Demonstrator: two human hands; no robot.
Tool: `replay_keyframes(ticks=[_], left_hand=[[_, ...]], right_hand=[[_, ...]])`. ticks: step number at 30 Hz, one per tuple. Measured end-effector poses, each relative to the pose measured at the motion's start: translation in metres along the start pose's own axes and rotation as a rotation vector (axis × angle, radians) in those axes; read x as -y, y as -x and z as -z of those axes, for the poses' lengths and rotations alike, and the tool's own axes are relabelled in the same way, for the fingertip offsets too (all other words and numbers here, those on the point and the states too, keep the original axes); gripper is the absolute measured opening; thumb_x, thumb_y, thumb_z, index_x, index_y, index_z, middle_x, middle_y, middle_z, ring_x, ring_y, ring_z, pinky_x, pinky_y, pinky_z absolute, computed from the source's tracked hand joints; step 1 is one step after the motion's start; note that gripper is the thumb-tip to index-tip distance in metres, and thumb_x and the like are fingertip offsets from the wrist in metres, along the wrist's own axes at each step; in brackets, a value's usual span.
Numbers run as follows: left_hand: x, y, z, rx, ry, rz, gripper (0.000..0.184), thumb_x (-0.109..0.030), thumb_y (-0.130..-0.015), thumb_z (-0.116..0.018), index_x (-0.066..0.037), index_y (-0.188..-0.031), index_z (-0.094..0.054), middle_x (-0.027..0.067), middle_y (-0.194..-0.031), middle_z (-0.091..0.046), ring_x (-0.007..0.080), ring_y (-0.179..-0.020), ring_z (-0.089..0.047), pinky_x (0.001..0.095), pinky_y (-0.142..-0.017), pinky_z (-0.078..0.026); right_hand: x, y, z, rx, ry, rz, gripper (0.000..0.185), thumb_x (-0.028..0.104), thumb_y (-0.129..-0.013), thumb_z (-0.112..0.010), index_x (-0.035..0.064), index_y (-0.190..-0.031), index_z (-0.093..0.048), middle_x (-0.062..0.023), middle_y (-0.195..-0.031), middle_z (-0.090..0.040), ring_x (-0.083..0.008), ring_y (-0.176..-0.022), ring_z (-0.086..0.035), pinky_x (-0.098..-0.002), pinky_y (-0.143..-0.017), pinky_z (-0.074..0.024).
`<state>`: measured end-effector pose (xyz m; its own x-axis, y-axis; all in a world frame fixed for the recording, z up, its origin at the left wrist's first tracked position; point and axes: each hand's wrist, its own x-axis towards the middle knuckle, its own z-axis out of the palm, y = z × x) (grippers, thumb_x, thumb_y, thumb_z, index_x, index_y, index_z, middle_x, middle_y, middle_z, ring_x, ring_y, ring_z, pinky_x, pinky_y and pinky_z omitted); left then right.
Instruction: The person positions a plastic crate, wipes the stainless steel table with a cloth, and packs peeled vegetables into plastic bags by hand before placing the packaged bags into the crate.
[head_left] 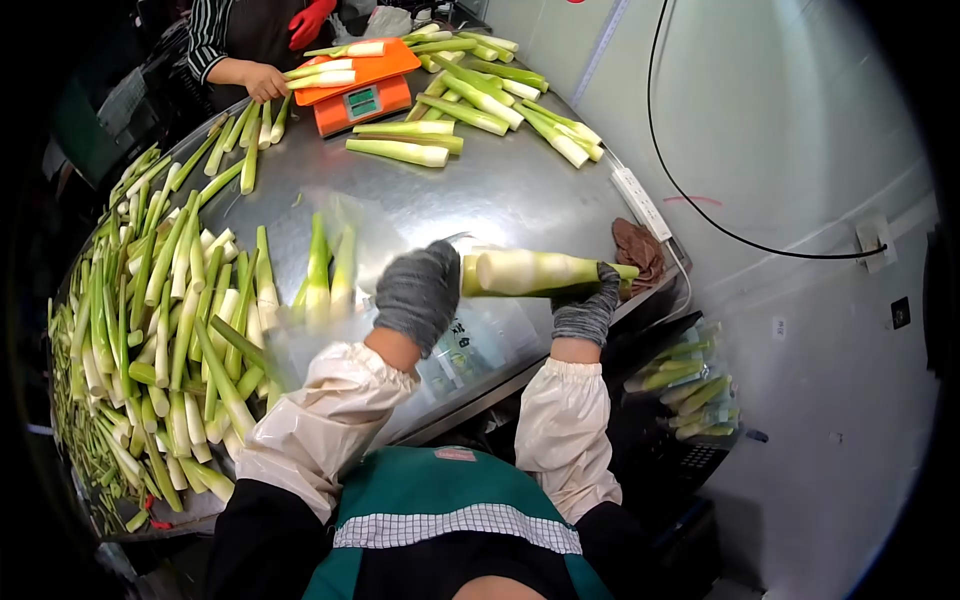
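My right hand (588,308), in a grey glove, is closed round the narrow green end of a small bunch of water bamboo shoots (530,272). The bunch lies sideways, its thick pale ends pointing left. Close to those ends is my left hand (415,295), also gloved, its fingers curled on a clear plastic bag (300,345) that is blurred by motion. Beneath my hands, flat printed plastic bags (465,360) lie on the metal table (490,205). A few shoots (318,270) show behind the blurred plastic, left of my left hand.
A large heap of shoots (180,330) covers the table's left side. Across the table, a co-worker's hand (262,80) holds shoots at an orange scale (362,108). More shoots (480,95) lie beyond. A brown cloth (638,255) and a power strip (640,203) line the right edge.
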<state>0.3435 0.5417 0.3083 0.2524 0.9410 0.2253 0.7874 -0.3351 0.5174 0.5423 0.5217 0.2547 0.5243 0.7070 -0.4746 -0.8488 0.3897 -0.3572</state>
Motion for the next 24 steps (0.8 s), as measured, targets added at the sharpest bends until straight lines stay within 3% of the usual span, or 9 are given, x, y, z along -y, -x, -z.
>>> replay_keyframes(ticks=[4, 10, 11, 14, 15, 19, 20, 22, 24], left_hand=[[0.01, 0.024, -0.034, -0.064, 0.1, -0.022, 0.018, -0.017, -0.08, -0.048, -0.005, -0.089, -0.057, 0.0187, -0.071, -0.058, 0.0331, -0.067, -0.057, 0.0377, -0.061, -0.045], [0.037, 0.012, -0.05, -0.096, 0.343, 0.114, 0.018, -0.017, -0.083, -0.047, -0.002, -0.086, -0.057, 0.0191, -0.073, -0.058, 0.0331, -0.067, -0.056, 0.0356, -0.06, -0.045], [0.042, 0.011, -0.054, -0.113, 0.35, 0.096, 0.019, -0.017, -0.083, -0.047, -0.001, -0.085, -0.057, 0.0194, -0.073, -0.058, 0.0332, -0.066, -0.056, 0.0361, -0.06, -0.045], [0.041, 0.016, -0.059, -0.113, 0.325, 0.053, 0.019, -0.017, -0.083, -0.047, -0.001, -0.085, -0.057, 0.0192, -0.073, -0.058, 0.0335, -0.065, -0.056, 0.0364, -0.059, -0.045], [0.04, 0.019, -0.06, -0.094, 0.283, 0.02, 0.019, -0.016, -0.082, -0.047, -0.001, -0.086, -0.057, 0.019, -0.072, -0.058, 0.0334, -0.064, -0.056, 0.0369, -0.058, -0.044], [0.029, 0.038, -0.064, -0.009, 0.185, -0.061, 0.021, -0.019, -0.084, -0.041, -0.004, -0.087, -0.055, 0.0187, -0.073, -0.057, 0.0332, -0.063, -0.056, 0.0408, -0.059, -0.045], [0.032, 0.037, -0.069, -0.005, 0.185, -0.061, 0.021, -0.019, -0.084, -0.041, -0.004, -0.087, -0.055, 0.0187, -0.073, -0.057, 0.0332, -0.063, -0.056, 0.0408, -0.059, -0.045], [0.043, 0.034, -0.079, -0.049, 0.36, 0.045, 0.017, -0.014, -0.082, -0.048, 0.0, -0.087, -0.056, 0.0184, -0.07, -0.057, 0.0319, -0.061, -0.056, 0.0351, -0.057, -0.044], [0.048, 0.029, -0.083, -0.115, 0.437, 0.084, 0.017, -0.013, -0.082, -0.047, 0.0, -0.084, -0.058, 0.0185, -0.069, -0.057, 0.0305, -0.061, -0.056, 0.0337, -0.057, -0.044]], right_hand=[[-0.007, -0.006, 0.009, 0.042, -0.014, 0.073, 0.022, 0.017, -0.063, -0.062, 0.0088, -0.08, -0.05, -0.0054, -0.078, -0.053, -0.0228, -0.075, -0.052, -0.0358, -0.072, -0.0448], [-0.033, -0.023, 0.063, 0.387, -0.017, 0.053, 0.022, 0.008, -0.066, -0.061, 0.0066, -0.085, -0.05, -0.0046, -0.084, -0.052, -0.0197, -0.084, -0.052, -0.0362, -0.079, -0.043], [-0.038, -0.023, 0.066, 0.296, 0.03, 0.107, 0.021, 0.015, -0.068, -0.059, 0.0051, -0.085, -0.053, -0.0066, -0.084, -0.055, -0.0227, -0.084, -0.053, -0.0378, -0.079, -0.0439], [-0.037, -0.03, 0.072, 0.313, 0.056, 0.151, 0.021, 0.015, -0.068, -0.059, 0.0052, -0.086, -0.053, -0.0075, -0.086, -0.055, -0.023, -0.084, -0.053, -0.0382, -0.078, -0.0447], [-0.032, -0.031, 0.073, 0.331, 0.036, 0.149, 0.029, 0.005, -0.066, -0.062, 0.0059, -0.091, -0.049, -0.0057, -0.087, -0.053, -0.0204, -0.086, -0.053, -0.0364, -0.076, -0.0459], [-0.015, -0.045, 0.07, 0.404, 0.1, 0.206, 0.04, 0.004, -0.064, -0.063, 0.0052, -0.099, -0.043, -0.0085, -0.088, -0.052, -0.0203, -0.084, -0.053, -0.0349, -0.072, -0.0473], [-0.015, -0.038, 0.061, 0.4, 0.099, 0.207, 0.04, 0.004, -0.064, -0.063, 0.0052, -0.099, -0.043, -0.0085, -0.088, -0.052, -0.0203, -0.084, -0.053, -0.0349, -0.072, -0.0473], [-0.02, -0.024, 0.051, 0.451, 0.211, 0.458, 0.041, 0.001, -0.064, -0.063, 0.005, -0.1, -0.043, -0.0091, -0.089, -0.052, -0.021, -0.084, -0.053, -0.0353, -0.073, -0.0471], [-0.023, -0.026, 0.059, 0.454, 0.205, 0.448, 0.043, -0.002, -0.064, -0.062, 0.0051, -0.101, -0.042, -0.0089, -0.09, -0.052, -0.0208, -0.084, -0.053, -0.035, -0.074, -0.047]])
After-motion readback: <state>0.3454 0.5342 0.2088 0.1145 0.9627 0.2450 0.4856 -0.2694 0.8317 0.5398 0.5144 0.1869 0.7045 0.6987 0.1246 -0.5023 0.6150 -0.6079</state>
